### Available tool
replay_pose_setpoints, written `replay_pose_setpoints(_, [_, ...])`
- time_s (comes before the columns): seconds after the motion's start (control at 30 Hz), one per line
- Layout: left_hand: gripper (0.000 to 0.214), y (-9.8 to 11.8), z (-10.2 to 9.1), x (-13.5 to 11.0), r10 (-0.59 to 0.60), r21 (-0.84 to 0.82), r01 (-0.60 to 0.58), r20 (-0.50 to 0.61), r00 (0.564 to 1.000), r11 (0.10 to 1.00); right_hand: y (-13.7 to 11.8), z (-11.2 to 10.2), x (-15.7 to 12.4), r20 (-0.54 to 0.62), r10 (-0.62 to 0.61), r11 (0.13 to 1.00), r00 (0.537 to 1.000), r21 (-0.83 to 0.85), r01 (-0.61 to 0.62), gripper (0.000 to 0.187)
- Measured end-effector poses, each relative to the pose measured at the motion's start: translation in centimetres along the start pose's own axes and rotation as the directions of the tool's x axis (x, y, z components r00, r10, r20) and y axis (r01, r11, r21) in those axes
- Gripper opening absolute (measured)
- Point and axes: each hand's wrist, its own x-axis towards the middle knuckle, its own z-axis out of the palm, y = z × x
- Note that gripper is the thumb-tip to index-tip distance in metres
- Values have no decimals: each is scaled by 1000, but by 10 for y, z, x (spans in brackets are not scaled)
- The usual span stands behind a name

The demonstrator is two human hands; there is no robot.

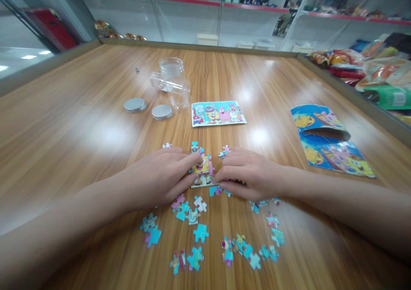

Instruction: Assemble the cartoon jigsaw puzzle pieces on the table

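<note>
A small block of joined jigsaw pieces (201,166) with a yellow cartoon figure lies on the wooden table between my hands. My left hand (167,172) grips its left side, with the index fingertip on top and the thumb at the lower left. At the block's lower right edge, my right hand (247,172) has its fingers bent and closed together on a jigsaw piece, mostly hidden by the fingertips. Loose pieces lie near both hands, such as a blue piece (201,233), a white piece (200,204) and a pink and blue cluster (225,151).
Beyond my hands lies a cartoon picture card (218,113). Clear plastic jars (172,69) and silver lids (162,112) stand to the left of it. A blue printed sleeve (330,140) lies at right. Snack packets (346,63) sit past the table's right edge, with shelves behind.
</note>
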Motion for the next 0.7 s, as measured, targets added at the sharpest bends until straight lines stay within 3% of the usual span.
replay_pose_setpoints(0.43, [30,0,1,1,9,2,-9,-10,1000,1000,1,0,0,-21,-7,1000,1000,20,7,17])
replay_pose_setpoints(0.7, [31,0,0,0,11,-8,-11,-28,1000,1000,0,-2,0,26,-5,1000,1000,22,4,22])
